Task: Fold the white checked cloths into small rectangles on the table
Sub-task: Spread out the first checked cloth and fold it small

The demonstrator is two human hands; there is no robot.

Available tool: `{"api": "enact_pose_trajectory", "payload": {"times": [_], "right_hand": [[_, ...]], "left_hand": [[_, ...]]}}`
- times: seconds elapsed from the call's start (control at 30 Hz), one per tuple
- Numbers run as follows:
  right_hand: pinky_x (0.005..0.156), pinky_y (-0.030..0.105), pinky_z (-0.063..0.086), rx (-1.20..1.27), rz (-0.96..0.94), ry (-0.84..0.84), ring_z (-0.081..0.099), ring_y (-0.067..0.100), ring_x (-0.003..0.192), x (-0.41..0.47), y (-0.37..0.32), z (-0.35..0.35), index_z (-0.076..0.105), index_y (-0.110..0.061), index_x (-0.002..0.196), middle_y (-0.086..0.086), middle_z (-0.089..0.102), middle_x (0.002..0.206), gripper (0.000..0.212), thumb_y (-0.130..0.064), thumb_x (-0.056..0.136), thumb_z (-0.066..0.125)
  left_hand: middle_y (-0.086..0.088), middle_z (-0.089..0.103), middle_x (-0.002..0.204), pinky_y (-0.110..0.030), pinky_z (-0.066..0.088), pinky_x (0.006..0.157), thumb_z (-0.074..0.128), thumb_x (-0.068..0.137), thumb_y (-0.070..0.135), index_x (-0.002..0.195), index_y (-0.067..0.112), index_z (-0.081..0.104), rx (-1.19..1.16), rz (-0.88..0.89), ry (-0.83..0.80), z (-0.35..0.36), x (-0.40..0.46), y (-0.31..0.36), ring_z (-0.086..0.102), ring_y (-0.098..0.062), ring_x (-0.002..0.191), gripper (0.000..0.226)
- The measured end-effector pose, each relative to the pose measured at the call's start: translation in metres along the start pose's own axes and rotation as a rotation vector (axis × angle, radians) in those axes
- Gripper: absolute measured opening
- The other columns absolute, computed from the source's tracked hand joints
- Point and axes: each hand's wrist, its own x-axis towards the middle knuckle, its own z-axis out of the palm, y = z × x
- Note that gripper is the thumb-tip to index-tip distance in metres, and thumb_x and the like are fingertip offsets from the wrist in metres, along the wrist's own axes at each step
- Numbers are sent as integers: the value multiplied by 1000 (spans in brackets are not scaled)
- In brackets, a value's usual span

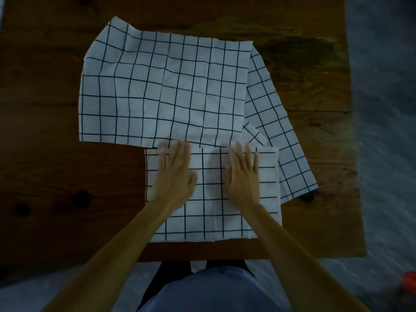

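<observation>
A folded white checked cloth (211, 221) lies as a rectangle at the near edge of the wooden table (67, 188). My left hand (175, 174) presses flat on its left half, fingers straight and pointing away from me. My right hand (243, 174) presses flat on its right half, fingers spread. Beyond them a larger white checked cloth (162, 86) lies spread open and creased, its near edge under the folded one's far edge. Another checked cloth (283, 140) sticks out at an angle from under both on the right.
The table's right edge (353, 154) and near edge (202, 258) border a grey floor. Bare wood shows to the left of the cloths. A small orange object (409, 282) lies on the floor at the far right.
</observation>
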Motion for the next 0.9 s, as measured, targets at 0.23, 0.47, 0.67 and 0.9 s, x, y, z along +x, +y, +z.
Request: {"api": "enact_pose_trajectory", "payload": {"times": [0.23, 0.47, 0.67, 0.9], "right_hand": [[121, 39, -1, -58, -128, -111, -3, 22, 148, 7, -20, 14, 16, -17, 152, 5, 9, 160, 55, -40, 102, 14], [120, 40, -3, -145, 42, -63, -12, 19, 147, -11, 49, -6, 2, -24, 152, -1, -6, 159, 55, -41, 102, 20], [120, 47, 5, 16, 66, 52, 6, 28, 147, -5, 22, -12, 29, -13, 147, 9, 20, 157, 52, -34, 100, 28], [116, 52, 22, 64, -88, 29, 39, 37, 133, 26, -20, -9, 44, -5, 138, 18, 52, 133, 57, -12, 84, 60]], "left_hand": [[-9, -8, 157, -40, -4, 118, 5, 95, 52, 148, 13, -10, -10, 38, -68, 22, 0, -3, -12, -22, 144, 67], [-8, -15, 157, -44, -7, 116, 3, 93, 60, 149, 15, -10, -17, -21, -107, 15, -15, -54, -19, -20, 143, 73], [-15, 17, 155, -43, 2, 116, 31, 97, 41, 146, 10, 22, -137, -41, 12, -3, -12, -29, 7, -27, 145, 59], [-14, 59, 116, -43, 41, 94, 59, 86, 24, 126, 5, 53, -199, 103, 99, -11, 31, 25, 54, -31, 108, 44]]}}
